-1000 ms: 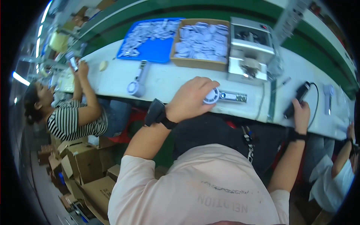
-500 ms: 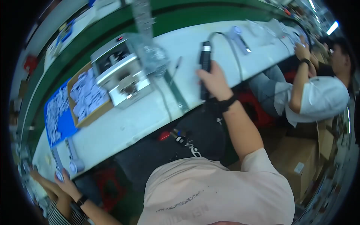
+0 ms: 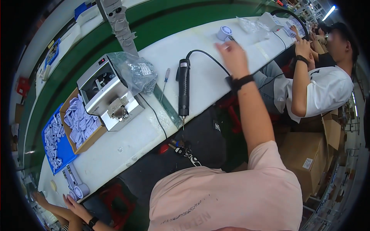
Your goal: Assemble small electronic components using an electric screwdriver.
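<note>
My right hand (image 3: 234, 57) is over the far part of the table, its fingers smeared by motion. It overlaps the handle of a lavender device with a round slotted head (image 3: 224, 33); whether it touches it is hidden. A black electric screwdriver (image 3: 184, 86) lies on the table, bit toward the near edge, cable running to the right. At lower left, my left hand (image 3: 76, 208) has its fingers stretched out and holds nothing. Beside it, two similar lavender devices (image 3: 81, 189) lie at the table edge, partly overlapping.
A silver screw feeder (image 3: 111, 92) stands beside a cardboard box (image 3: 101, 133) of lavender parts and a blue tray (image 3: 71, 155) of smaller ones. A small screwdriver (image 3: 166, 79) lies near a plastic bag (image 3: 142, 75). A co-worker (image 3: 320, 92) sits at right; another's arm (image 3: 52, 204) is at lower left.
My right hand has let go of the electric screwdriver, now lying on the table, and moved right toward the lavender device. My left hand has let go of the device at lower left.
</note>
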Motion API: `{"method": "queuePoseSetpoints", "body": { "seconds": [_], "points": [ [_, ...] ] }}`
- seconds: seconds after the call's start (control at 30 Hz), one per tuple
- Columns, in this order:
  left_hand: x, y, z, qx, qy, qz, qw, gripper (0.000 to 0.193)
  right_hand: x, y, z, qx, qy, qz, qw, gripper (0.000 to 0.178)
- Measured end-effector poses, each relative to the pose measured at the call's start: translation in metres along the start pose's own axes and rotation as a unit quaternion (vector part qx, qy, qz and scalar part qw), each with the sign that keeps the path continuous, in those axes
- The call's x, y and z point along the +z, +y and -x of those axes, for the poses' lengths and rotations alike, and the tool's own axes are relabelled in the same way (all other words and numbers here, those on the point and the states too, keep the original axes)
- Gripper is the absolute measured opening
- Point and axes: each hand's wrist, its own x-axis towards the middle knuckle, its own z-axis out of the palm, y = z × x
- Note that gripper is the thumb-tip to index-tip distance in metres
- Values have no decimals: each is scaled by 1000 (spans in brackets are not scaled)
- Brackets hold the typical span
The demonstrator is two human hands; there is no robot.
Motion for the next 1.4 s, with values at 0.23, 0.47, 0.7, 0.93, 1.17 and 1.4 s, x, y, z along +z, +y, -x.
{"method": "queuePoseSetpoints", "body": {
  "seconds": [0.23, 0.47, 0.7, 0.93, 1.17, 1.4],
  "points": [
    [38, 117, -1, 129, 94, -32, 987, 49, 13, 95, -60, 75, -17, 52, 996, 53],
    [92, 180, 61, 191, 0, 42, 981, 44, -4, 91, -31, -111, 12, -43, 993, 44],
    [152, 248, 51, 284, -183, 15, 941, 35, -109, -81, 130, -104, -191, -210, 953, 39],
    [234, 270, -34, 343, -288, -91, 889, 37, -18, -161, 174, -161, -417, -389, 806, 41],
    [258, 273, -38, 318, -348, -149, 869, 35, 11, -160, 174, -143, -496, -344, 785, 44],
    [244, 269, -34, 297, -289, -111, 903, 30, 8, -164, 179, -142, -455, -362, 801, 45]
  ]
}}
